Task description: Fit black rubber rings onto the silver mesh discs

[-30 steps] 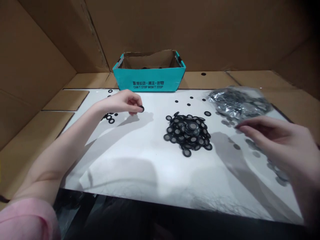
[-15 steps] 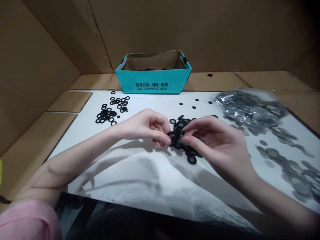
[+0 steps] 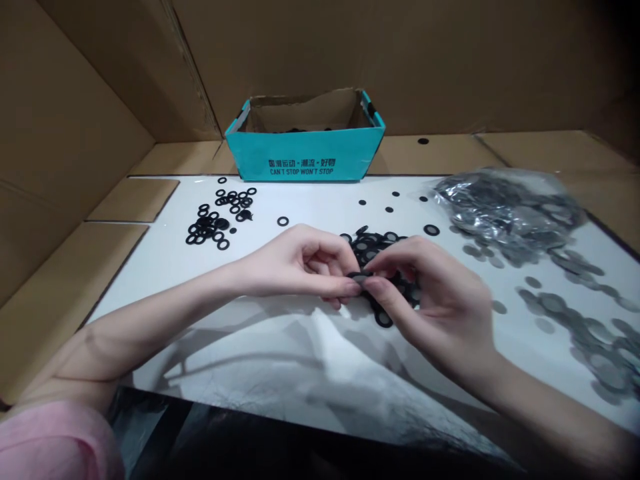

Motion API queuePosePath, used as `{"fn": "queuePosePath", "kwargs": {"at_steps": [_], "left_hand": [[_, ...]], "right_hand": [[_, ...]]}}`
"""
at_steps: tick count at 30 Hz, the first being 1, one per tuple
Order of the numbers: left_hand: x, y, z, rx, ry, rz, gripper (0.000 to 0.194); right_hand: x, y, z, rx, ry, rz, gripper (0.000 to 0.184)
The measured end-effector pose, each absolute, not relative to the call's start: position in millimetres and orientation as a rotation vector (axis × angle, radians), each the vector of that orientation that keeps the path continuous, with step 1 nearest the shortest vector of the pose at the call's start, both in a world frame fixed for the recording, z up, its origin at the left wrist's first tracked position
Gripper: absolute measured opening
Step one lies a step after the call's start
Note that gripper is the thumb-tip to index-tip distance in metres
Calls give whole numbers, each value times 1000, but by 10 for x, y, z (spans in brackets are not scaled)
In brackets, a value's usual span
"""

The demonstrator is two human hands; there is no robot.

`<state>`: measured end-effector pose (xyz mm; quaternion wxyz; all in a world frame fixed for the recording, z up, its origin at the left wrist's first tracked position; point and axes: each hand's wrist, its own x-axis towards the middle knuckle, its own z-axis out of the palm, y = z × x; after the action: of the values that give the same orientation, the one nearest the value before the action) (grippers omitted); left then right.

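A small black-rimmed grey disc (image 3: 361, 277) is pinched at both edges between my two hands. My left hand (image 3: 313, 263) grips its left side with thumb and forefinger, the other fingers curled beneath. From the right, my right hand (image 3: 435, 287) pinches the opposite edge, thumb in front and forefinger behind. Just behind and below the fingers lies a heap of similar black-rimmed discs (image 3: 370, 247), partly hidden by my right hand. One more black-rimmed disc (image 3: 431, 230) rests beyond my right hand.
Black rings (image 3: 213, 223) lie scattered at the left, with a lone ring (image 3: 283, 221) nearer the middle. A turquoise box (image 3: 305, 150) stands at the back. At the right are a clear bag of grey discs (image 3: 505, 210) and loose grey discs (image 3: 590, 333). Cardboard walls surround the white table.
My left hand has moved right and the hands have come together, both now pinching the disc. The lone ring behind my left hand has come into view. The camera view has shifted slightly.
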<state>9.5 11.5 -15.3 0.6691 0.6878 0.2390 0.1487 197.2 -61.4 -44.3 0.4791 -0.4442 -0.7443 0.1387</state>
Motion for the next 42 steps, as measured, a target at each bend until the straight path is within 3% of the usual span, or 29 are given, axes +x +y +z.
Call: {"fn": "queuePosePath", "kwargs": {"at_steps": [13,24,36,42], "left_hand": [[105,69,-118,1712,551,410,16],[52,49,-53,1665,496,283,13],[80,-29,-21,1730,469,389,10],[49,-18,8,1732,453,274,10]], "right_hand": [[2022,-580,-423,-928,-2056,443,21],[2084,-562,-421,-794,-2024,769,23],[2072,-622,-438,-715,-2031,642,15],[2070,-638,-443,-687,-1999,637,14]]}}
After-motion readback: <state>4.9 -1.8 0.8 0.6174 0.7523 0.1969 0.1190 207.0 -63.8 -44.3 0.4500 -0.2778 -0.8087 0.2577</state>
